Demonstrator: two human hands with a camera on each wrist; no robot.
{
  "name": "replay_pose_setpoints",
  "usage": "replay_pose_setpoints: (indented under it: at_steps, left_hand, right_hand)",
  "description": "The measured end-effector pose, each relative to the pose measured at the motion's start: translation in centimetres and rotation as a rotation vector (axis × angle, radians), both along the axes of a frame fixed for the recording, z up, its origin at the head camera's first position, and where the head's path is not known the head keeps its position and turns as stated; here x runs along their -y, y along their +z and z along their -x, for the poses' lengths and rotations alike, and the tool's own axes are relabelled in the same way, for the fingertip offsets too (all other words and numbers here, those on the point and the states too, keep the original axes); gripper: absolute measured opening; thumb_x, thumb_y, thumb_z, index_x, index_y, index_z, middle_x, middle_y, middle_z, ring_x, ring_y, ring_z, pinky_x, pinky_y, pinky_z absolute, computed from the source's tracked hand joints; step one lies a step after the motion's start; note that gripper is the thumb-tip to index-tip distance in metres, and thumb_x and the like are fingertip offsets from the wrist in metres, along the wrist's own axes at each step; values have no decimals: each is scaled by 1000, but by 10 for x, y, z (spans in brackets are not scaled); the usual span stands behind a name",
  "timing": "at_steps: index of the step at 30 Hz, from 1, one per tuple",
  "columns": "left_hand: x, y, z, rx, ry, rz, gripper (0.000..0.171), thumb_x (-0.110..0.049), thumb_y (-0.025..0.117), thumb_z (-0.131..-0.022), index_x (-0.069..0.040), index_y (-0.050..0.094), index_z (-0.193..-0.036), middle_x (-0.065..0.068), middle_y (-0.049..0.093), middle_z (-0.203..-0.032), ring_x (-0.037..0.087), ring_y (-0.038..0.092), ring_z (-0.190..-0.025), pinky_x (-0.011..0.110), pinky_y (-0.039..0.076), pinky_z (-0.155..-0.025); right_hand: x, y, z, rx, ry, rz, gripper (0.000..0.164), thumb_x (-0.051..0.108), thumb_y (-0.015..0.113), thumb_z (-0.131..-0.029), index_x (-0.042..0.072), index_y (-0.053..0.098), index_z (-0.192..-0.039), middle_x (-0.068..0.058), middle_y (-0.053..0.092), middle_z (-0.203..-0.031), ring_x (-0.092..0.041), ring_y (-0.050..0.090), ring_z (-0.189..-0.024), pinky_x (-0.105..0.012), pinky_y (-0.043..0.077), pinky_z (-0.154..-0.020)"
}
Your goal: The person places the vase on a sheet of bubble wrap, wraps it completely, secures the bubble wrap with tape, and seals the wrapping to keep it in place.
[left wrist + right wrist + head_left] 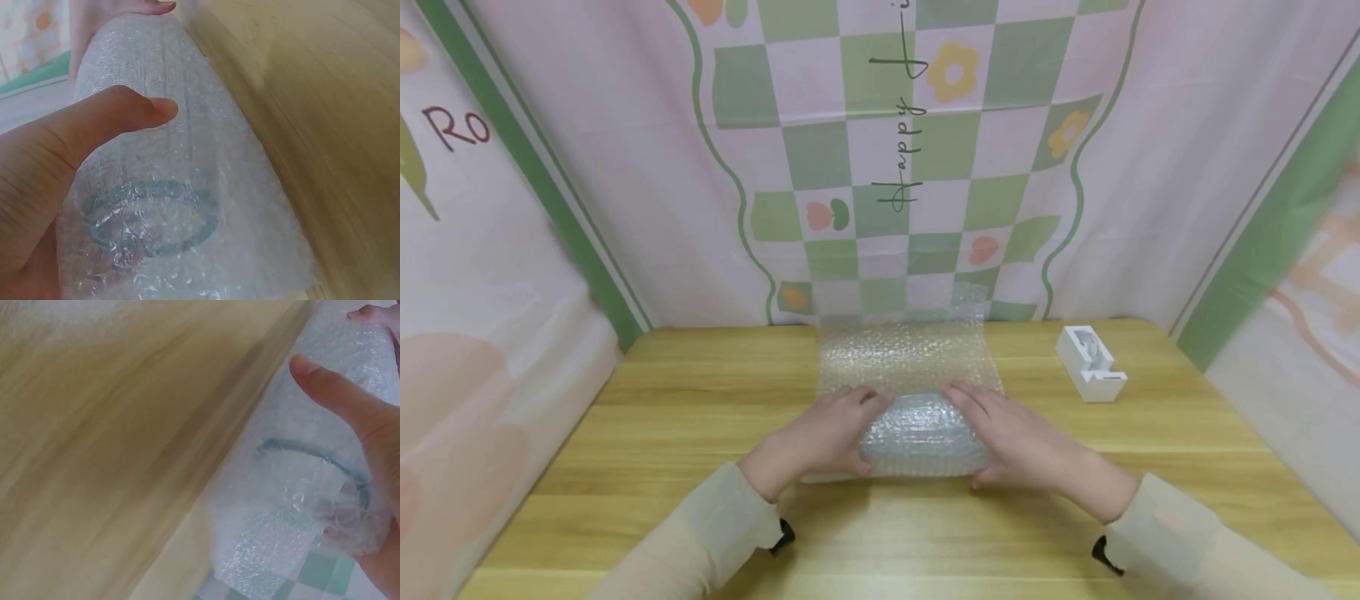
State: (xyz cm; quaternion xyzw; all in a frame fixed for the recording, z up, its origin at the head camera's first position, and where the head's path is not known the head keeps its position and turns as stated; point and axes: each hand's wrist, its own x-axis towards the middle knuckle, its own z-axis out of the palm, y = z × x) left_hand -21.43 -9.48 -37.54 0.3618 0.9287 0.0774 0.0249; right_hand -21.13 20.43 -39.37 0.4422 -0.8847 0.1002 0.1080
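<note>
A sheet of bubble wrap [906, 354] lies across the table, its near part rolled around a clear cylinder [925, 429]. Through the layers in the left wrist view, a bluish-green ring [153, 219] shows at one end of the cylinder; the right wrist view shows a similar curved edge [312, 452] at the other. What the cylinder is cannot be told through the wrap. My left hand [827, 429] grips the roll's left end, thumb on the near side and fingers over the top. At the right end my right hand [1018, 437] holds it the same way.
A white tape dispenser [1090, 364] stands at the table's back right. The far end of the bubble wrap rises against the checked curtain [880, 150] behind the wooden table [700, 400]. Curtains also hang at both sides.
</note>
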Motion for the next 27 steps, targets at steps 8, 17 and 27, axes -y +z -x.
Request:
replay_pose_setpoints:
  at_steps: [8,17,27]
  left_hand:
    - [-1,2,-2,16,3,8,104,-32,92,-75,-10,36,-159,15,53,-146,32,54,-129,49,44,-111]
    - [-2,3,-2,39,1,21,106,-31,93,-73,-9,35,-159,14,53,-147,31,54,-130,47,44,-111]
    - [2,2,0,69,-26,25,105,-29,90,-72,-9,35,-159,14,53,-147,31,56,-127,47,47,-109]
  right_hand:
    - [-2,-4,4,-40,23,37,115,32,96,-61,-3,35,-152,-25,50,-146,-41,52,-131,-57,44,-108]
    - [-2,-3,2,-39,14,38,117,33,97,-55,-3,39,-150,-25,53,-143,-41,54,-128,-58,45,-107]
    - [0,0,-4,5,1,37,116,39,97,-54,-1,41,-148,-21,57,-140,-39,57,-124,-57,49,-103]
